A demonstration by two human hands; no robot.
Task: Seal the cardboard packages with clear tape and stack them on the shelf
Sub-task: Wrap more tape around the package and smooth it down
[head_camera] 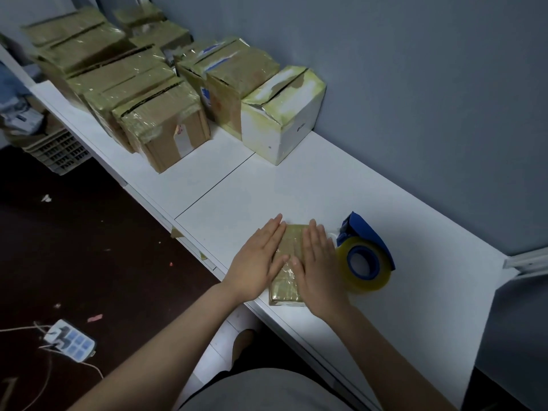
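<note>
Under both hands, a small pack (292,243), lying flat on the white shelf (326,188) close to the front edge. On one side the left hand (258,259), fingers straight and side by side, gripping nothing. On the other side the right hand (317,268), fingers straight too, gripping nothing, only pressing down. Shiny tape already across the top, wrinkly in places.

Looks like the rub-down step: pushing the tape flat to make it stick. Probably close to done for this pack.

To do it well:
- Press with whole palms, not just fingertips.
- Slide from the middle out to the sides to push out bubbles.
- Go slow over the wrinkles near the thumbs.
- Rub along the edges and down over the corners, the first places to peel.
- Pin the pack with one hand while rubbing with the other, to stop any sliding off the near edge.
- Look for loose tape ends and pat them down.

Just beside the right hand, the tape roll (366,256) in its blue holder. Careful near the blue top, likely home to a sharp cutter. Reach for it only to cover a bare spot.

Far back on the left of the shelf, taped boxes (133,84) in rows, with a white box (281,114) at the near end by the wall. Likely a good spot for the pack next to those. Lift with both hands and set down flat.
</note>
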